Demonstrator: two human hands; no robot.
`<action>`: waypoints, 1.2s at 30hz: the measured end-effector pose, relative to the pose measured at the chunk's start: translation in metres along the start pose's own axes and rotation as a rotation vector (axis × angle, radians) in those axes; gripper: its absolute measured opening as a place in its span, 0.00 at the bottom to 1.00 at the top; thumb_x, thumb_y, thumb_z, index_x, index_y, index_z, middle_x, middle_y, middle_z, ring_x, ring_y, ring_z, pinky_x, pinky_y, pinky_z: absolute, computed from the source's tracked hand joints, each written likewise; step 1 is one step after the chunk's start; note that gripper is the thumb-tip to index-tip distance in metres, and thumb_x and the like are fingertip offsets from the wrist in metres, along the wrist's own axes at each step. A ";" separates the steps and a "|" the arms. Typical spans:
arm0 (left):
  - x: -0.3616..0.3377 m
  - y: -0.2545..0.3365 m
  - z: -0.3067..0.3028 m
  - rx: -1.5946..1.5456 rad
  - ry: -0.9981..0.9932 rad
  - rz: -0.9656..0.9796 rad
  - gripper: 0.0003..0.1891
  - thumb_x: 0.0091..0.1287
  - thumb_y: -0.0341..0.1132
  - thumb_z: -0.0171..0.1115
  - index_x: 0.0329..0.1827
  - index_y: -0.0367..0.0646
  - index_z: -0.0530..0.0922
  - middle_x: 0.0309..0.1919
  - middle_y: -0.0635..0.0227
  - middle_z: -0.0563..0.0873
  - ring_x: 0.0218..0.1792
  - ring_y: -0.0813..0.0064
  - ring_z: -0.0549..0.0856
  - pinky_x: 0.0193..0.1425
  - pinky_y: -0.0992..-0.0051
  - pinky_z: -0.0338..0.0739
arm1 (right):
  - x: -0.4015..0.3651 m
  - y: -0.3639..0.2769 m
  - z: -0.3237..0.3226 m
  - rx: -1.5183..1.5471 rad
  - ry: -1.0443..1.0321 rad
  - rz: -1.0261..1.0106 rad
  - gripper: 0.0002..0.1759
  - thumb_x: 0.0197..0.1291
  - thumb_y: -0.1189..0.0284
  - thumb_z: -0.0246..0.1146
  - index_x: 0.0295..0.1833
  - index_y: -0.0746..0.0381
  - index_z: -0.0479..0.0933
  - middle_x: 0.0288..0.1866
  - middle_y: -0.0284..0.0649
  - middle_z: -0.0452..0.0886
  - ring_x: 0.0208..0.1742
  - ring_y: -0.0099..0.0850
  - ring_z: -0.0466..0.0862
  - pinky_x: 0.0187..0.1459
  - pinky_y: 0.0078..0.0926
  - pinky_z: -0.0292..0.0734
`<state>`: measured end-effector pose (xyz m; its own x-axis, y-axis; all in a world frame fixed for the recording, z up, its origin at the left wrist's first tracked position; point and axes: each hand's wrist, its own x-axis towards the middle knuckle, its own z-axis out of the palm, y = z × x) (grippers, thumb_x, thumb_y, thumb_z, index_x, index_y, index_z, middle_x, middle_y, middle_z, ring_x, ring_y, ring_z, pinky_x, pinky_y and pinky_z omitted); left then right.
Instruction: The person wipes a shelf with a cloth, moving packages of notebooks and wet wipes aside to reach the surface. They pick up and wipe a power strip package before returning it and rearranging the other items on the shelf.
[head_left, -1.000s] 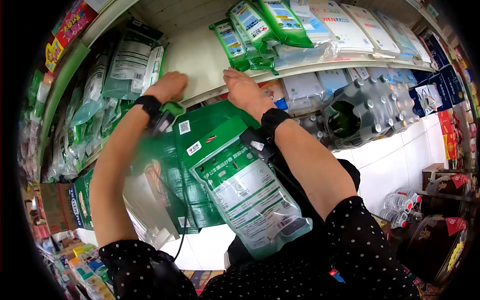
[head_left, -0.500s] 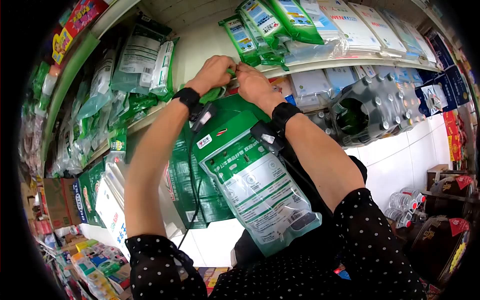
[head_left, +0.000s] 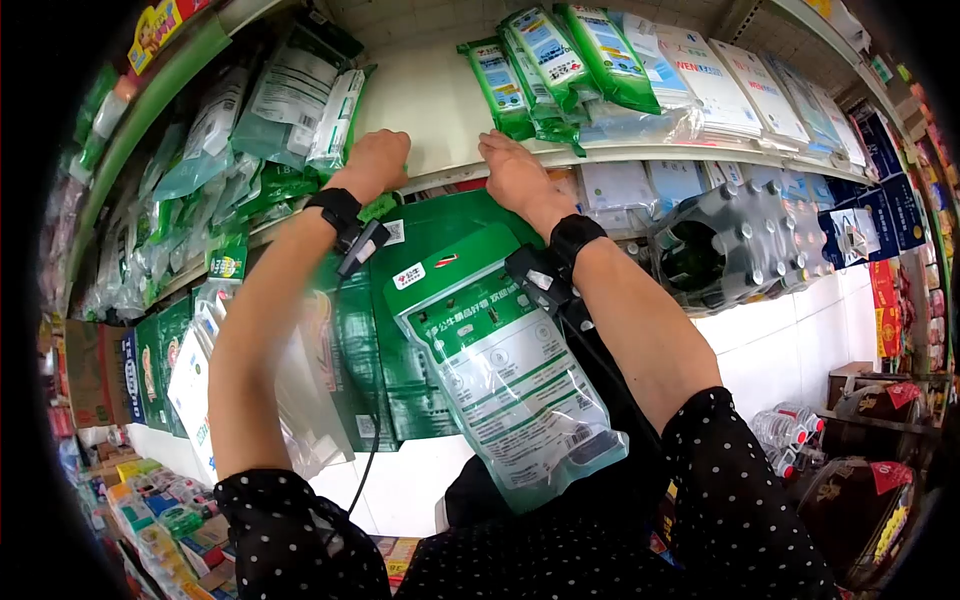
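Note:
At the front edge of a white shelf (head_left: 425, 120), my left hand (head_left: 375, 163) is closed around a green cloth, part of which shows below the palm. It is beside a green-and-white package (head_left: 337, 120). My right hand (head_left: 515, 172) rests at the shelf edge with its fingers apart and nothing in it, below several green wipe packs (head_left: 545, 60). A large green-topped clear bag with printed text (head_left: 515, 370) hangs in front of my body, below both hands. Each wrist wears a black band with a small device.
White packets (head_left: 700, 75) lie on the shelf's right side. Shrink-wrapped bottles (head_left: 740, 240) sit beneath it. Clear-and-green bags (head_left: 210, 130) hang at left. Green boxes (head_left: 400, 350) stand under the shelf, and water bottles (head_left: 785, 430) are on the lower right.
My hands were together at the shelf edge and are now apart. The left moved left with the green cloth; the right let go and its fingers spread.

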<state>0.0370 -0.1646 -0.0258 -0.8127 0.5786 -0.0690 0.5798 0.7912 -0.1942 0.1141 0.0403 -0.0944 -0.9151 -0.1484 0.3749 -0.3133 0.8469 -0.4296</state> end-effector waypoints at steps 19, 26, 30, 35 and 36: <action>0.010 0.027 0.035 -0.471 0.242 0.380 0.23 0.63 0.39 0.54 0.61 0.41 0.72 0.61 0.48 0.74 0.59 0.51 0.75 0.65 0.63 0.68 | 0.001 0.001 0.003 -0.068 0.015 -0.024 0.24 0.48 0.82 0.55 0.54 0.72 0.75 0.62 0.50 0.73 0.68 0.40 0.69 0.69 0.31 0.62; 0.035 -0.005 0.064 -0.428 0.098 0.191 0.29 0.69 0.43 0.48 0.71 0.41 0.58 0.71 0.51 0.59 0.71 0.53 0.61 0.74 0.65 0.56 | 0.000 -0.002 -0.005 -0.073 -0.028 -0.045 0.25 0.46 0.84 0.56 0.54 0.72 0.74 0.63 0.50 0.72 0.68 0.42 0.68 0.69 0.31 0.63; 0.046 -0.011 0.044 -0.399 0.048 -0.191 0.32 0.70 0.43 0.46 0.75 0.43 0.50 0.74 0.54 0.52 0.73 0.50 0.56 0.74 0.60 0.54 | -0.002 -0.001 -0.004 -0.044 0.015 -0.056 0.24 0.45 0.84 0.56 0.53 0.72 0.74 0.62 0.50 0.73 0.67 0.43 0.69 0.69 0.32 0.63; 0.080 -0.024 0.049 -0.512 0.070 -0.474 0.33 0.70 0.43 0.46 0.75 0.43 0.47 0.74 0.50 0.52 0.72 0.45 0.56 0.73 0.54 0.54 | 0.000 -0.002 -0.006 -0.056 -0.017 -0.056 0.25 0.45 0.84 0.56 0.54 0.71 0.74 0.62 0.49 0.73 0.67 0.42 0.69 0.69 0.32 0.63; 0.086 -0.026 0.049 -0.524 0.071 -0.511 0.33 0.69 0.43 0.46 0.75 0.43 0.47 0.74 0.50 0.51 0.72 0.45 0.56 0.72 0.54 0.55 | 0.003 0.000 -0.006 -0.058 -0.013 -0.057 0.25 0.45 0.84 0.56 0.54 0.71 0.74 0.62 0.49 0.73 0.67 0.42 0.69 0.69 0.31 0.63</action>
<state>-0.0513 -0.1450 -0.0750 -0.9936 0.1098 -0.0277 0.0959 0.9461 0.3094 0.1134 0.0431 -0.0881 -0.8995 -0.2036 0.3867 -0.3502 0.8651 -0.3591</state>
